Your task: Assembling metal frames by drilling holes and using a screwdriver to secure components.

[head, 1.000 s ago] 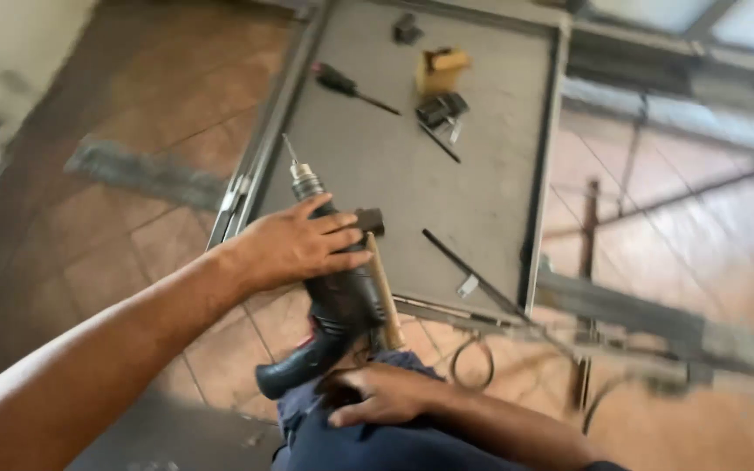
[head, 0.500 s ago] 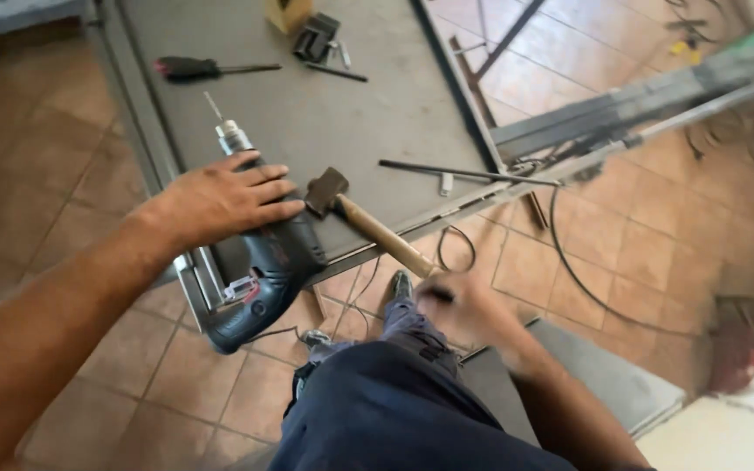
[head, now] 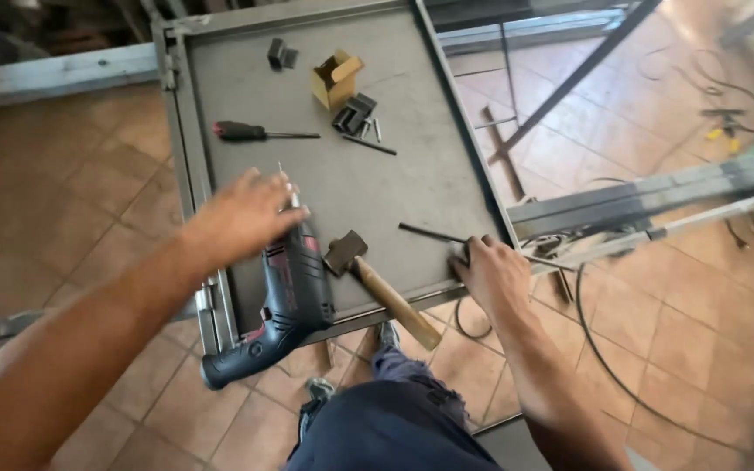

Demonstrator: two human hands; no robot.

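My left hand (head: 242, 214) hovers open, fingers spread and a little blurred, just above the nose of the black and dark red electric drill (head: 283, 296); I cannot tell whether my fingertips touch it. The drill lies on its side on the grey sheet-metal panel (head: 342, 187), its bit pointing away from me and its handle sticking out over the panel's near edge above the terracotta floor tiles (head: 89, 209).

My right hand (head: 492, 275) is curled closed at the panel's near right corner, fingers wrapped over the frame edge right where the thin dark metal rod (head: 434, 234) ends; whether I grip the rod or the frame itself I cannot tell.

Between my hands lies the hammer with a dark steel head and wooden handle (head: 381, 288), head on the panel just beside the drill, handle slanting off the edge towards my knee.

Further up the panel sit a screwdriver with a black and red handle (head: 255, 133), a small open cardboard box (head: 335, 78), and a cluster of small dark metal blocks (head: 355, 113) beside it. Grey metal bars (head: 656, 196) lie across the floor to my right, with a black cable (head: 604, 349) looping below them.
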